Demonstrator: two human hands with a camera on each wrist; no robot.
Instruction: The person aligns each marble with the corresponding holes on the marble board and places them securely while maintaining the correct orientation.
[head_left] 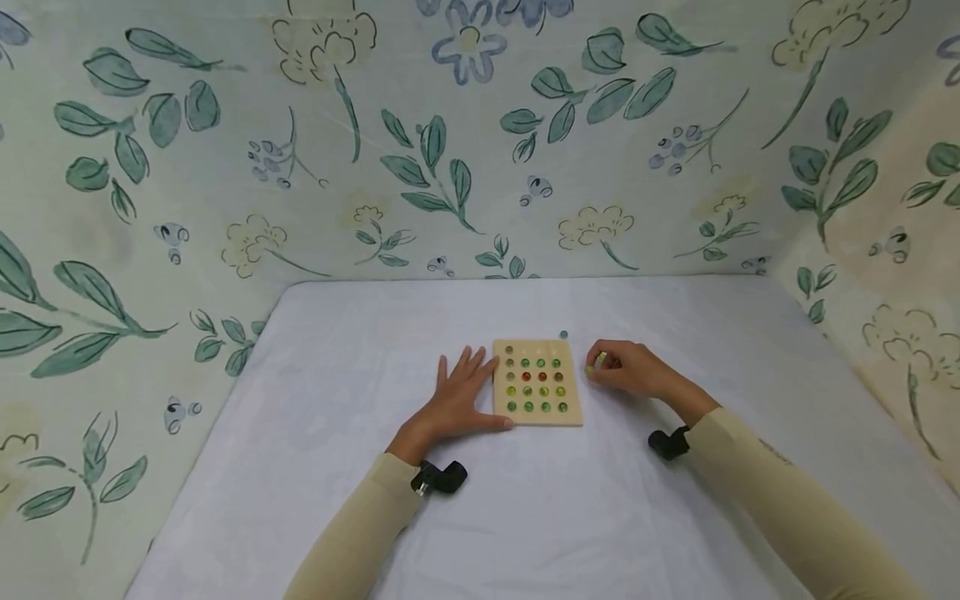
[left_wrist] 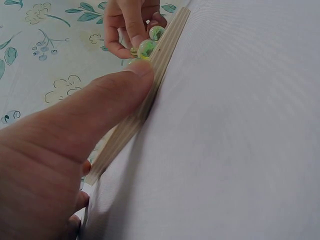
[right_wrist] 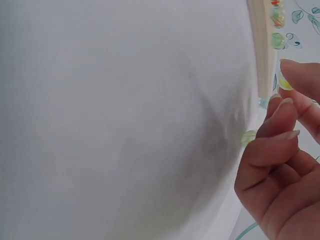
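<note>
A square light wooden board lies on the white cloth, with rows of green, yellowish and red glass marbles in its hollows. Fingers spread, my left hand rests at the board's left side; its thumb lies along the near edge. Just right of the board, my right hand pinches a yellow-green marble between thumb and index finger. Beside that hand's curled other fingers shows a second green marble; whether they hold it I cannot tell.
One dark bluish marble is on the cloth just beyond the board's far right corner. White cloth covers the table, and floral fabric hangs behind it and at both sides. Each wrist wears a small black camera.
</note>
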